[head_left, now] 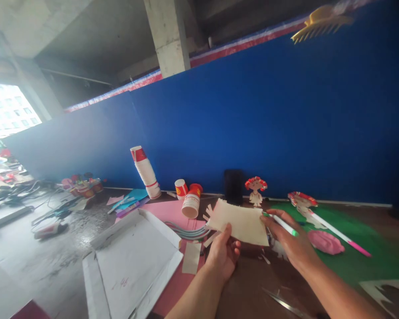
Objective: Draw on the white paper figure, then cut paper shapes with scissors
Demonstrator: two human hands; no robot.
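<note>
A cream piece of card [242, 221] is held up over the table, tilted, with the thumb of my left hand [224, 252] on its lower edge and the fingers behind. My right hand [286, 235] grips a white marker with green ends [284, 223], slanting across its fingers, and its fingertips are at the card's right edge. Cut cream strips [210, 212] stick out by the card's left side. Behind the card stands a paper figure with red-and-white hair [256, 190]. Scissors [282, 302] lie below my hands, partly out of view.
At left lies an open white box lid [136, 261] on pink sheets [168, 294]. Stacked paper cups [145, 173] lean near the blue partition [252, 119]. On green paper [369, 235] rest a pink marker [341, 232] and a pink crinkled piece [326, 242].
</note>
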